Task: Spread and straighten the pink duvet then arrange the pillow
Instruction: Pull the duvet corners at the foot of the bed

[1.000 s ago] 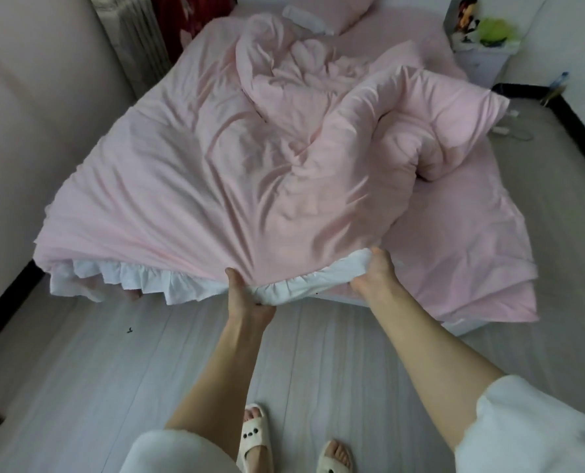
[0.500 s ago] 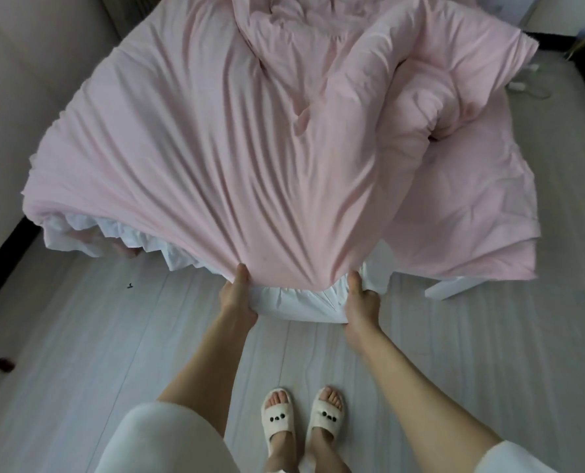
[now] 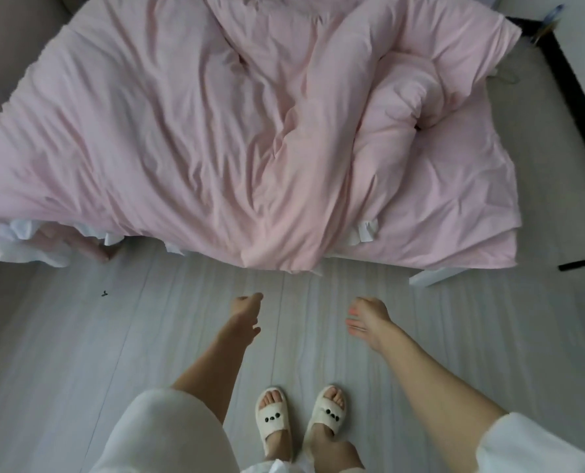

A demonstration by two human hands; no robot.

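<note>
Head view: the pink duvet (image 3: 216,138) lies over the bed, its near edge hanging past the foot of the bed toward the floor (image 3: 62,353). It is creased across the middle, and on the right side a thick part is rolled back on itself into a bulky fold (image 3: 410,93). A white ruffle (image 3: 21,233) peeks out under the left near corner, and a small white bit shows at the right. No pillow shows in this view.

Both hands hang in the air below the duvet edge, apart from it. The left hand (image 3: 245,307) is loosely curled and grips nothing. The right hand (image 3: 369,317) has its fingers spread, released, touching nothing.

Lower down, 2 feet in white slippers (image 3: 274,418) stand on the pale floor, and white sleeves (image 3: 168,435) cover the upper arms.
</note>
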